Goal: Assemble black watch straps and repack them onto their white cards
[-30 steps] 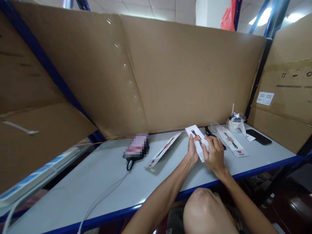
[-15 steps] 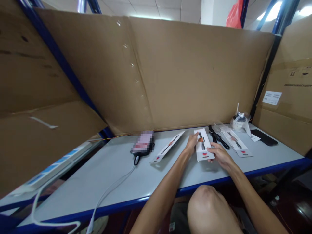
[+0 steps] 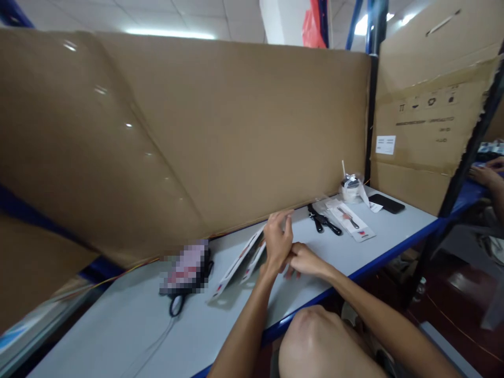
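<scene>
My left hand is raised over the table with its fingers apart, beside a white card pack that leans at a slant. Part of this pack is hidden behind the hand. Left of it lies a second white card pack, also tilted, with a long dark-handled tool printed on it. My right hand is against my left wrist. Its fingers hang loosely apart, partly hidden by the wrist, and nothing shows in them.
Black-handled tools and another white pack lie to the right. Behind them stand a wrapped cup and a black phone. A blurred device with a cable lies left. Cardboard walls the back. Another person's hand shows far right.
Both hands have moved left with the pack, which now leans beside the other one. My right hand has left the pack and come to my left wrist. The view has turned right.
</scene>
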Demonstrator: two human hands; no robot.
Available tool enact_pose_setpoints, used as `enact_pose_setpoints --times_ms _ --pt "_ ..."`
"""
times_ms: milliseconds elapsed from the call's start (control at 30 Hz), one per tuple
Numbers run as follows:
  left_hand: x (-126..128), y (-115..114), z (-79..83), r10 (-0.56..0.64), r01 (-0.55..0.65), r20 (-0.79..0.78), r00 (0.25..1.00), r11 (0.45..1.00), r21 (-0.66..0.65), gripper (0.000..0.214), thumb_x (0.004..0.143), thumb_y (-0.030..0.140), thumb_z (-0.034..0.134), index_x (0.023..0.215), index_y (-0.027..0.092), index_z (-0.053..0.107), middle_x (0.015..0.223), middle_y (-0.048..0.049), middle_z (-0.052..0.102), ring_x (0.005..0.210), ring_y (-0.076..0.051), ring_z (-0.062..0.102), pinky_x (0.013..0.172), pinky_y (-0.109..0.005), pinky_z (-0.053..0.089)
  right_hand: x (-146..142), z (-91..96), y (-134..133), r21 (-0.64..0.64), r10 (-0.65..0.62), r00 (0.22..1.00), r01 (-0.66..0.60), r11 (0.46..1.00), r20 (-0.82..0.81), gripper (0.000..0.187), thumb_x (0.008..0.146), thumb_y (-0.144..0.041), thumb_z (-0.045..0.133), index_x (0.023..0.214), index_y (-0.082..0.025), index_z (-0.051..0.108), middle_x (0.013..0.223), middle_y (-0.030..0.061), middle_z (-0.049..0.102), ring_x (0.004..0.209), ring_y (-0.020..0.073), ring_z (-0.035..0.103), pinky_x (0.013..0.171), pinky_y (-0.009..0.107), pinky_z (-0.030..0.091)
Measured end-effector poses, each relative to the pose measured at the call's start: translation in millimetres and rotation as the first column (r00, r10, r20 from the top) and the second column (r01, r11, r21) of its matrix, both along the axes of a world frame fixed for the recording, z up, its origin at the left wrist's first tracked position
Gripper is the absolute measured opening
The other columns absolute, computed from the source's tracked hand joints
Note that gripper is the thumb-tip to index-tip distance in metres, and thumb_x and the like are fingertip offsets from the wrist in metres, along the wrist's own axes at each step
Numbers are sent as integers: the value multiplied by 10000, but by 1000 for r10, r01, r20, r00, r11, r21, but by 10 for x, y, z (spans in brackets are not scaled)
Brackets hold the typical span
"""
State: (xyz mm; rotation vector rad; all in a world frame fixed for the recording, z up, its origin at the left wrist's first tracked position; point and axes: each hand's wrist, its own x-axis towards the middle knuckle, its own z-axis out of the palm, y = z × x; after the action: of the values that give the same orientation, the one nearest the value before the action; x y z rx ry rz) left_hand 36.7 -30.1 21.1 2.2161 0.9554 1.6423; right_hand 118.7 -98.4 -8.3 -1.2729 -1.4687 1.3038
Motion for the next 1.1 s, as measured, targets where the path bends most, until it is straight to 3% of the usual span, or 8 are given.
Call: enact_pose_setpoints --times_ms 133,233,367,467,567,700,833,1100 --pt "88 67 -145 -21 6 -116 993 992 -125 290 946 256 531 967 195 814 1069 -123 810 1055 -295 727 994 -418 515 426 26 -204 202 -167 963 124 971 212 227 916 -202 527 872 -135 739 629 10 693 447 99 576 477 185 446" --pt "182 107 -285 -76 19 -232 970 971 -240 300 931 241 524 966 191 817 1073 -139 812 1058 -312 732 977 -421 510 836 37 -321 297 -382 870 293 909 312 240 941 -243 520 910 -161 744 603 -15 671 430 96 555 478 183 423" --pt "260 169 -424 -113 42 -167 979 923 -382 286 895 249 529 910 190 808 913 -128 809 908 -290 744 875 -390 521 1221 43 -484 368 -538 737 407 836 409 244 951 -244 515 915 -178 747 613 -5 684 505 134 613 562 215 463" --pt "314 232 -502 -145 153 57 988 839 -522 252 835 308 567 827 177 782 753 -106 768 774 -260 724 765 -355 525 1304 90 -589 394 -567 573 408 824 592 228 961 -245 550 965 -206 774 778 42 767 742 193 725 709 252 498" --pt "357 282 -570 -122 305 310 943 692 -654 255 746 379 617 778 160 744 636 -73 702 636 -211 666 655 -315 509 1281 215 -592 409 -551 368 397 822 749 240 967 -220 556 1030 -229 787 1121 93 788 1019 253 738 823 294 496" --pt "332 310 -605 -72 446 500 863 573 -687 308 649 400 676 800 136 721 620 -50 668 580 -157 613 587 -270 486 1336 416 -489 435 -585 228 476 764 778 310 1032 -276 487 1204 -229 739 1266 124 737 1108 276 716 885 331 496" --pt "284 290 -562 -44 499 564 824 527 -688 339 604 377 680 833 131 716 631 -32 652 601 -145 618 575 -251 495 1572 488 -416 469 -629 97 580 665 772 406 1046 -385 507 1366 -170 634 1340 185 678 1181 310 683 928 362 492" --pt "318 253 -508 8 514 609 793 528 -676 333 605 379 664 833 140 712 605 -12 624 569 -138 605 533 -230 461 1804 358 -377 402 -538 76 580 709 840 424 1059 -418 482 1337 -147 651 1298 210 687 1201 326 670 918 369 494"
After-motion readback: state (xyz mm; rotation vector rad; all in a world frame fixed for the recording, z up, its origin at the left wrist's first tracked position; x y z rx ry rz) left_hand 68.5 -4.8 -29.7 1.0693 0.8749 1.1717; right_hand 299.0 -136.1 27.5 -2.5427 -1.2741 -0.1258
